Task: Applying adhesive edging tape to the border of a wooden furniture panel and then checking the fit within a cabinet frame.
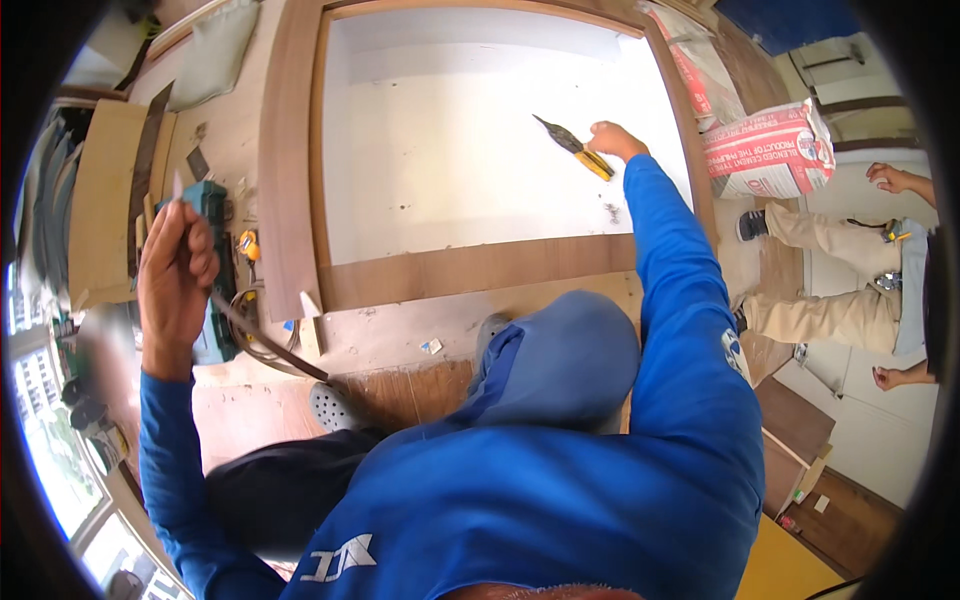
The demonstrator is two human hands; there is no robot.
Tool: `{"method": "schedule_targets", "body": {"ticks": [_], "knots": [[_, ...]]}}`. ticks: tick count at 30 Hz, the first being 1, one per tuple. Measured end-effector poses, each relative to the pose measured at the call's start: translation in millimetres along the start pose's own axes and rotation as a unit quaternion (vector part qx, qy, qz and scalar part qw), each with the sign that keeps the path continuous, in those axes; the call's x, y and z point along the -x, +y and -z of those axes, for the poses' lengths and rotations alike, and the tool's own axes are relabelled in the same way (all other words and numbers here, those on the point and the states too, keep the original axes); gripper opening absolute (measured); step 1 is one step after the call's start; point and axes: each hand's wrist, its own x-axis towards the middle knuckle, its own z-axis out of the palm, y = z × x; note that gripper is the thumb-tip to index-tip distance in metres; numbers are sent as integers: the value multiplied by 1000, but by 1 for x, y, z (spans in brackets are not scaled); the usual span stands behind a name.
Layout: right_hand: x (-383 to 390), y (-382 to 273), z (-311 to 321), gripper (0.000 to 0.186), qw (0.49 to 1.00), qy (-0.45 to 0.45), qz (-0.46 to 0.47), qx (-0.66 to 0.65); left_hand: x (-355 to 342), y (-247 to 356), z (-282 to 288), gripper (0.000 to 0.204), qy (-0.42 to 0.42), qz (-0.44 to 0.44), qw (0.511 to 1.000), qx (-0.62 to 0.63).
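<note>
Over the white panel, dark-nosed, yellow-handled pliers at right fingers, grip unclear; left fingers pinched around grey-brown strip.

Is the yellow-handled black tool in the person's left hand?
No, the left hand holds a thin brownish strip; the tool is at the right hand.

The wooden frame lay before the person, with the pliers within its border, at the right hand. On its left sat the toolbox, a tape measure between the two. Sacks lay off its right side; a co-worker was also to the right.
</note>
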Motion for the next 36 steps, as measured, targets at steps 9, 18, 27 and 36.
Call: {"method": "schedule_targets", "body": {"ticks": [9, 18, 27, 36], "knots": [[0, -28, -48, 74, 999, -27, 13, -34, 31, 11, -12, 17, 82, -7, 995, -56], [10, -27, -31, 37, 897, -80, -103, -422, 41, 8, -27, 14, 100, 16, 993, -61], [165, -123, 77, 29, 621, -71, 118, -771, 30, 10, -48, 14, -37, -14, 999, -21], [359, -260, 172, 56, 611, 41, 211, -762, 34, 9, -62, 15, -128, -24, 991, -19]]}}
